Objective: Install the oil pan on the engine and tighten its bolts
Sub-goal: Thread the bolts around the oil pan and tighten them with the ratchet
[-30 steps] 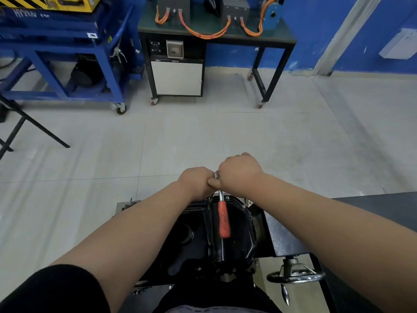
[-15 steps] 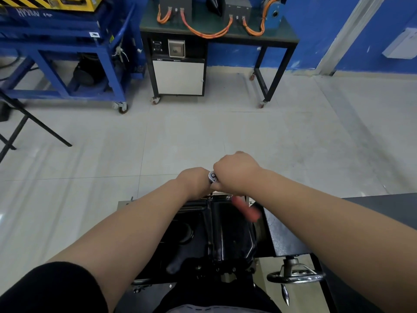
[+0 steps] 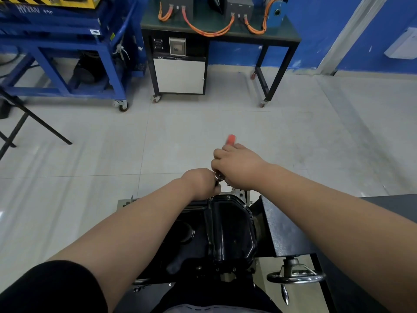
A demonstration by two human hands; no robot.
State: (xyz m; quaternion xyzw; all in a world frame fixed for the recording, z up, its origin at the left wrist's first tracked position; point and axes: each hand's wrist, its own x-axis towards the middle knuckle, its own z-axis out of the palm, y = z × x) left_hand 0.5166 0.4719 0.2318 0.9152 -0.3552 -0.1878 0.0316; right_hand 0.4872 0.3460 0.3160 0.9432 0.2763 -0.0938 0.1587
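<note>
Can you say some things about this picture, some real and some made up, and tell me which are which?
1. The right hand grips a wrench with a red handle. True.
2. The oil pan is white. False: it is black.
3. The left hand holds nothing. False: its fingers curl round the wrench's head end, at the pan's far edge.
4. Orange cables lie on the bench at the back. True.
5. The handwheel is to the left of the pan. False: it is to the right of it.
</note>
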